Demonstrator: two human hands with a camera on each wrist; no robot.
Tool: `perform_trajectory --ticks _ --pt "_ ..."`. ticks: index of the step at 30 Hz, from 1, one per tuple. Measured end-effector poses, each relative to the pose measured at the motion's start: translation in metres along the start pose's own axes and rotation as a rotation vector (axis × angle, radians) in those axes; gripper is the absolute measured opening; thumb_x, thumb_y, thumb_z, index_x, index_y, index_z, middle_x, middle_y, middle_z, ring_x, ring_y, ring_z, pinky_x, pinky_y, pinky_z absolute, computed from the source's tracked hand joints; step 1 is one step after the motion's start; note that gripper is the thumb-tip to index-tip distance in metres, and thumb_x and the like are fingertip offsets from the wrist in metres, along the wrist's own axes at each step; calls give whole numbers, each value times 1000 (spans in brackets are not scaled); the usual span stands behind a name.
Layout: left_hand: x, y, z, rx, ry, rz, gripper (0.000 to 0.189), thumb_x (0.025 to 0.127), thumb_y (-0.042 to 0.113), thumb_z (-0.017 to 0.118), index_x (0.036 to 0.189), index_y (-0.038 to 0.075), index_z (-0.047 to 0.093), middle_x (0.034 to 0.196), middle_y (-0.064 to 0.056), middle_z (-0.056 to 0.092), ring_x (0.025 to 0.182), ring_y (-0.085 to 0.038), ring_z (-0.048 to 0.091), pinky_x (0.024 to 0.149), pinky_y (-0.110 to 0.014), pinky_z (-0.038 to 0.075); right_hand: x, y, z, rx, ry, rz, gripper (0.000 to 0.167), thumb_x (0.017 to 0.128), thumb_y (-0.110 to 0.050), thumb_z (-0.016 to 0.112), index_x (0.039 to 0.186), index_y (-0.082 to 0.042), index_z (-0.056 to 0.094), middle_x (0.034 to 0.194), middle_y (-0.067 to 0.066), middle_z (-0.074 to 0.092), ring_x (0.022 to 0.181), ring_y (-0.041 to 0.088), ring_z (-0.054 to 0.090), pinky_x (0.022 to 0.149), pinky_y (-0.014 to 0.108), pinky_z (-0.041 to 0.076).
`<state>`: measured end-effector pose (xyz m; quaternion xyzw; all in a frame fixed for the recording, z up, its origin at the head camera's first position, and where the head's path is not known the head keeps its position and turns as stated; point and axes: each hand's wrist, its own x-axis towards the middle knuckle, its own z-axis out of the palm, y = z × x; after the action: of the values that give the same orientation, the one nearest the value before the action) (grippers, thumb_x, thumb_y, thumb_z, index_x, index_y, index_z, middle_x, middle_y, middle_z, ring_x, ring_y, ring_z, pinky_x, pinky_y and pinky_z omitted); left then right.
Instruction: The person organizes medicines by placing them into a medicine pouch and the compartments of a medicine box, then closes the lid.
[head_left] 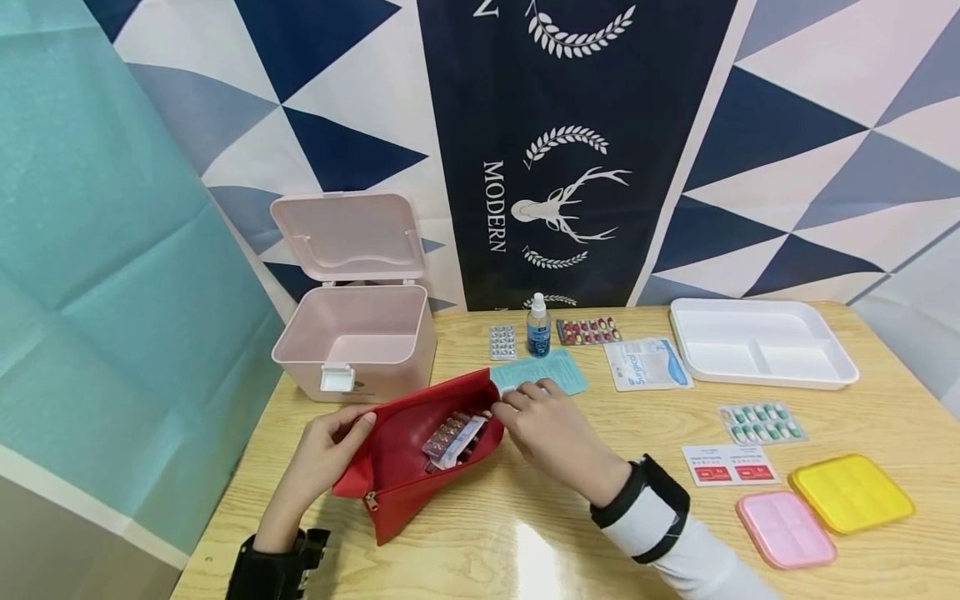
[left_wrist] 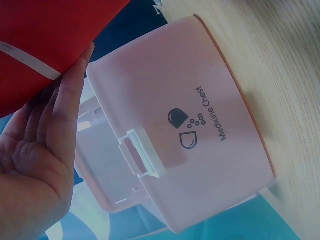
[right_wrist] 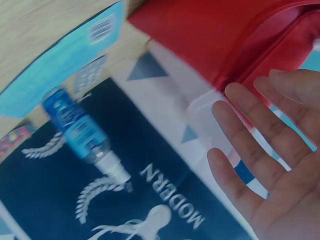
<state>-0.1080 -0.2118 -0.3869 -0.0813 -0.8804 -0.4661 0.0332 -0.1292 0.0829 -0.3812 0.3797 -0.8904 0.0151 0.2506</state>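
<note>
- Patterned backdrop (head_left: 577, 183) of navy, grey and white rising behind a wood-grained tabletop (head_left: 540, 533); creased teal cloth (head_left: 112, 233) down the left.
- Left of centre on the tabletop side nearest the camera, red pouch (head_left: 397, 504), mouth spread wide, tilted.
- At its left end, left hand (head_left: 326, 454), rim pinched between thumb and fingers.
- At its right end, right hand (head_left: 555, 433), fingers bent beside the rim; hard to tell whether pinching it.
- Tight room between pouch and pink box (head_left: 390, 375); wider stretch of wood from right hand across to the card (head_left: 731, 465).
- Along the back edge: silver blister (head_left: 502, 342), bottle (head_left: 538, 332), red-yellow blister (head_left: 588, 332), white tray (head_left: 716, 333) with raised rim.
- Smooth hard plastic for the box, lid raised; soft, folded sides and a metal zip pull (head_left: 371, 501) on the pouch.
- Flat paper-like packs, teal (head_left: 555, 371) and white (head_left: 648, 364); rounded yellow case (head_left: 852, 493) beside a pink one (head_left: 786, 529).
- Inside the pouch, brown blister (head_left: 447, 435) and pale sachet (head_left: 462, 442), overlapping, lower parts hidden.
- Pouch cut off in both wrist views; bottle blurred in the right one.
</note>
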Motion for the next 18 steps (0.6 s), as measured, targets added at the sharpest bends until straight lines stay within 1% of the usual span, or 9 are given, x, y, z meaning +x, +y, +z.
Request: perform_trajectory --ticks 2,5,11,14,18 --pt "1 0 0 1 1 1 26 91 21 56 109 5 65 95 -9 68 72 -7 59 63 -20 50 -5 7 2 -5 1 27 11 80 -14 66 91 -15 67 88 -1 68 83 18 61 72 33 46" --pt "1 -1 0 8 -1 -1 26 91 21 56 109 5 65 95 -10 68 72 -7 60 64 -20 51 -11 17 7 -24 -21 60 12 80 -14 67 92 -14 67 89 0 69 81 18 61 69 33 46" --pt "3 -3 -1 25 -2 -15 25 92 22 55 109 7 66 94 -8 68 71 -7 60 64 -21 51 -21 35 31 -53 -69 110 10 76 -10 68 85 -13 66 82 0 68 74 19 60 63 32 45" --pt "3 -4 0 30 -4 -19 26 92 23 55 109 7 65 94 -8 68 72 -8 60 64 -21 51 -23 42 43 -46 -105 136 9 74 -7 68 82 -13 65 78 0 67 71 20 59 62 33 44" --pt "2 -4 0 24 -2 -22 26 92 23 55 110 8 65 94 -8 68 72 -8 60 64 -21 52 -24 49 57 -24 -154 169 10 72 -5 67 79 -12 64 76 1 66 69 20 58 60 33 44"
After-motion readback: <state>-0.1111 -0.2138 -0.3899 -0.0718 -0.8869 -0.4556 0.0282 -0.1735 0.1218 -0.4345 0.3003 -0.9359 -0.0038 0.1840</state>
